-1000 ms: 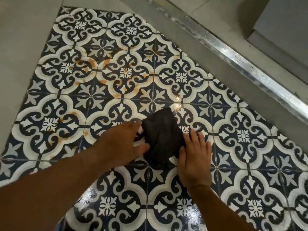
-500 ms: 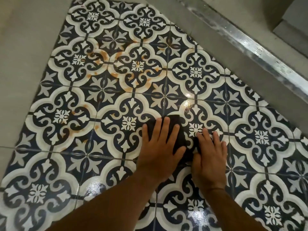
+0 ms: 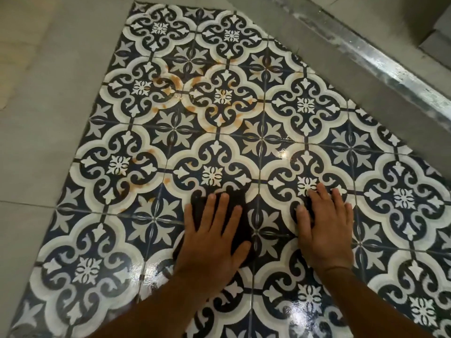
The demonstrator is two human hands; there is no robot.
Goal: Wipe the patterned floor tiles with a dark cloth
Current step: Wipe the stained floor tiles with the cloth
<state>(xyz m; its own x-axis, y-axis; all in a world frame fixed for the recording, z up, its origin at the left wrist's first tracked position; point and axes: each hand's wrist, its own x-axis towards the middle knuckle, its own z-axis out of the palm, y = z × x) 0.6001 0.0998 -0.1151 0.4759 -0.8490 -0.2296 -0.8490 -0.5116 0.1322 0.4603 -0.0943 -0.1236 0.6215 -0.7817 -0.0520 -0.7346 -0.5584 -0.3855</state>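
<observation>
Dark cloth (image 3: pixel 240 230) lies on the patterned floor tiles (image 3: pixel 156 220), pinned under our flat, spread left hand (image 3: pixel 211 242); right hand (image 3: pixel 325 230) rests open, empty beside it; glossy wet tiles could let a bracing palm slip, we judge.

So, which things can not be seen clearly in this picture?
- Dark cloth, head view: mostly hidden under the left hand; its full shape is unclear.
- Tile under the right hand: covered by the palm.
- Metal strip: blurred, cut off by the right edge.
- Both arms: cut off by the bottom edge.
</observation>
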